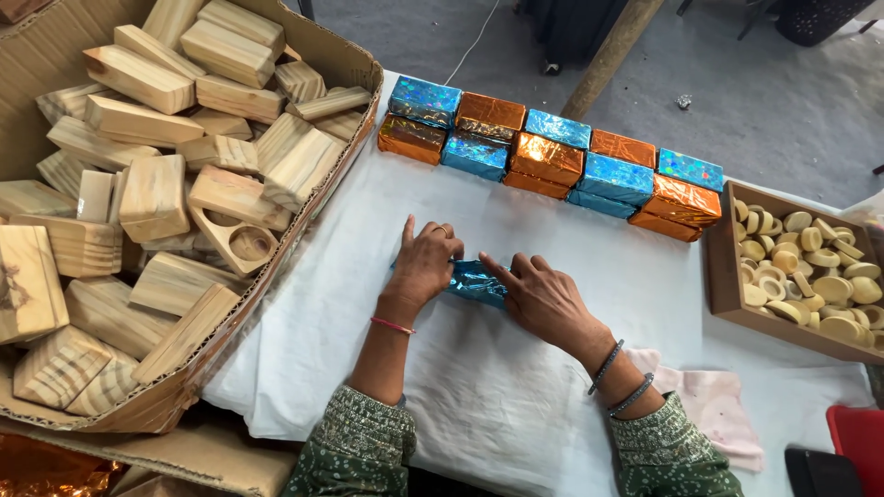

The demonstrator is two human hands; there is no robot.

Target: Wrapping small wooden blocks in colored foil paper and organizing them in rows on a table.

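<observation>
A small block wrapped in shiny blue foil (474, 281) lies on the white cloth-covered table (516, 396), roughly in the middle of the cloth, and both hands are on it. The left hand (424, 265) lies palm down over the block's left end, fingers spread and pointing away from the person, covering that end so that only crumpled foil shows at its right side. The right hand (545, 299) comes in from the right, its index finger stretched out and pressing on the foil's top edge, the other fingers loosely curled beside it. The two hands are close together, both pressed on the foil-wrapped block rather than closed around it. A thin pink band sits on the left wrist and two dark bangles on the right wrist; both sleeves are green and patterned.

Beyond the hands, along the far edge of the cloth, stands a row of wrapped blocks in blue and orange holographic foil (552, 156), stacked two high and alternating in colour, running slantwise from upper left to lower right. To the left, a large open cardboard box (304, 230) holds a heap of pale wooden blocks (157, 138), one of them with round hollows cut into it. At the right edge sits a shallow brown wooden tray (727, 285) filled with small pale round wooden pieces (815, 276). Near the right forearm a pale pink cloth (718, 405) lies on the table.
</observation>
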